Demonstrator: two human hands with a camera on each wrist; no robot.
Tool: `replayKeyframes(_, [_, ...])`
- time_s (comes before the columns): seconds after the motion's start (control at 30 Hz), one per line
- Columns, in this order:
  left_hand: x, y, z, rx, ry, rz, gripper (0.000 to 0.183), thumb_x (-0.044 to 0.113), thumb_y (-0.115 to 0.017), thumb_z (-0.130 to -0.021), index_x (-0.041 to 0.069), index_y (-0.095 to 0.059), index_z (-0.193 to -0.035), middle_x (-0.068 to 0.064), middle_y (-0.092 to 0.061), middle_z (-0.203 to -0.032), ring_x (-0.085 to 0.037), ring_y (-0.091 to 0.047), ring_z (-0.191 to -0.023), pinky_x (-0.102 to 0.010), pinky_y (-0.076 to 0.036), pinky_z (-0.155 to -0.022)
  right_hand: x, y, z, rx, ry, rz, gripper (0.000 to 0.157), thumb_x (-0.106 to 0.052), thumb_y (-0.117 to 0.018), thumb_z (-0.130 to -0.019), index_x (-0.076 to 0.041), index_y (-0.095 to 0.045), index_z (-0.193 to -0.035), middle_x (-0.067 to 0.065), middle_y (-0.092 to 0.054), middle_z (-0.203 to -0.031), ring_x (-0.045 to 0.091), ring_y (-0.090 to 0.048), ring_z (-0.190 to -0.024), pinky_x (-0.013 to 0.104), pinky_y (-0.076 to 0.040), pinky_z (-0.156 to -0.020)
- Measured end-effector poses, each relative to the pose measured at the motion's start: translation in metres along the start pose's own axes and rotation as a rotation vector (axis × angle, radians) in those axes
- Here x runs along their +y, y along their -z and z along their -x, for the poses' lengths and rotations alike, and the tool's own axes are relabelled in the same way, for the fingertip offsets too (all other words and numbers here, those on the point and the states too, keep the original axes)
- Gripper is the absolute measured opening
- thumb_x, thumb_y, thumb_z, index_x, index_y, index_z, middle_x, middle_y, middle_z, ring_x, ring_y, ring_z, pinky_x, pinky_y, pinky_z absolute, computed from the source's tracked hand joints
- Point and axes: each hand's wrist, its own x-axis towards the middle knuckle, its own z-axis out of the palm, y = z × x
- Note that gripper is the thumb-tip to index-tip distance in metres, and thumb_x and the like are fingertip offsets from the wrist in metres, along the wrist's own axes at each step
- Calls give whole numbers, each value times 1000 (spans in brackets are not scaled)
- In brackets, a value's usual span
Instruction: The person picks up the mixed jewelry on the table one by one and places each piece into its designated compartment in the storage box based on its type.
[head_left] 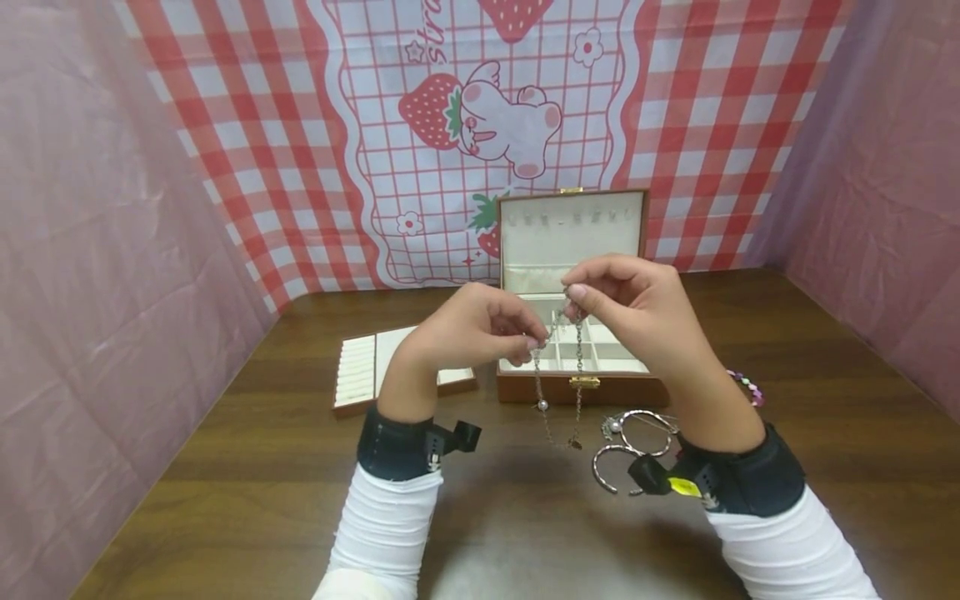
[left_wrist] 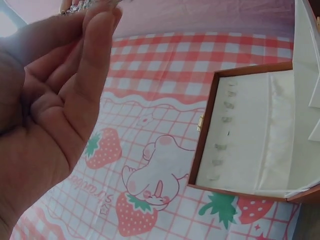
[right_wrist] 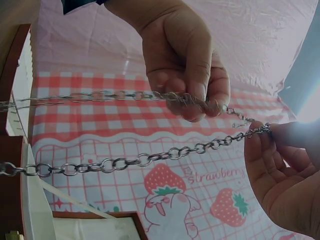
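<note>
A silver chain necklace [head_left: 579,358] hangs in a loop between both hands, above the table and in front of the jewelry box. My left hand [head_left: 476,329] pinches one part of it between thumb and fingers. Slightly higher, my right hand [head_left: 637,304] pinches another part with thumb and forefinger. A pearl-like bead [head_left: 542,405] dangles on the left strand, and a small dark charm [head_left: 575,444] sits near the bottom. In the right wrist view the chain's large links [right_wrist: 120,164] run from the right fingertips. The left wrist view shows only a bit of chain [left_wrist: 80,6] above the fingers.
Behind the hands stands an open brown jewelry box [head_left: 525,387] with white compartments. To its left lies a tray [head_left: 354,375] with ring slots. Silver bangles [head_left: 611,471], a pearl piece [head_left: 615,426] and a beaded bracelet [head_left: 752,392] lie near the right wrist. A checked strawberry cloth [head_left: 247,150] hangs behind.
</note>
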Motion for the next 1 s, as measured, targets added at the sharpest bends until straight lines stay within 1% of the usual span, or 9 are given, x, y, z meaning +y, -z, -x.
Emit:
replayKeyframes(0.1, [-3, -1, -3, 7, -15, -11, 11, -2, -63, -91, -4, -70, -100, -8, -71, -89, -15, -68, -77, -30, -58, -71, -1, -2, 0, 4, -3, -19, 13, 1, -65, -91, 8, -67, -101, 13, -67, -85, 17, -65, -71, 23, -56, -69])
replayKeyframes(0.17, [-5, -4, -6, 39, -14, 49, 16, 0, -58, -95, -8, -67, -106, -13, -71, -94, -17, -69, -84, -31, -57, -77, -1, -3, 1, 17, 1, -12, 14, 1, -65, -91, 9, -68, -101, 10, -68, -85, 16, -65, -71, 23, -56, -69])
replayKeyframes(0.23, [-7, -6, -9, 56, -16, 161, 22, 2, -51, -99, -11, -63, -112, -18, -69, -100, -22, -68, -90, -34, -56, -83, -2, -3, 1, 34, 6, 3, 14, 0, -66, -90, 9, -68, -102, 8, -69, -87, 15, -64, -71, 22, -56, -69])
replayKeyframes(0.37, [-10, -11, -14, -20, -57, 407, 30, 0, -38, -102, -19, -53, -119, -23, -67, -100, -29, -67, -93, -45, -53, -91, -4, 0, 1, 69, 8, 8, 15, 0, -66, -90, 9, -68, -102, 10, -69, -89, 14, -64, -73, 20, -55, -69])
replayKeyframes(0.5, [-9, -11, -12, -63, -44, 496, 31, 2, -40, -99, -20, -51, -118, -13, -65, -84, -24, -67, -81, -47, -54, -85, -7, 3, 0, 92, -8, -46, 13, 2, -65, -90, 9, -69, -100, 14, -68, -86, 16, -65, -72, 22, -55, -70])
replayKeyframes(0.6, [-7, -6, -8, -17, 12, 484, 29, 2, -49, -95, -17, -56, -116, -5, -66, -87, -19, -63, -75, -39, -57, -74, -9, 6, 0, 97, -27, -89, 11, 4, -64, -91, 10, -67, -100, 13, -67, -84, 18, -64, -69, 22, -55, -69])
replayKeyframes(0.77, [-1, 3, 0, 116, 73, 415, 18, -2, -60, -91, -13, -63, -105, -5, -69, -95, -15, -55, -72, -28, -51, -57, -9, 12, 0, 65, -58, -160, 12, 4, -62, -92, 13, -64, -100, 12, -64, -86, 20, -63, -68, 25, -56, -67])
replayKeyframes(0.87, [2, 7, 4, 215, 71, 303, 14, 0, -64, -91, -10, -68, -100, -10, -68, -87, -14, -51, -66, -25, -45, -54, -6, 14, 0, 4, -77, -202, 11, 4, -60, -93, 12, -62, -100, 12, -62, -87, 21, -63, -66, 27, -57, -67])
replayKeyframes(1.0, [9, 7, 6, 351, 57, 157, 14, 6, -67, -91, -6, -70, -97, -10, -64, -78, -13, -46, -63, -25, -40, -55, 3, 17, -1, -147, -94, -228, 7, 1, -57, -96, 5, -62, -100, 11, -56, -80, 19, -56, -62, 25, -53, -59])
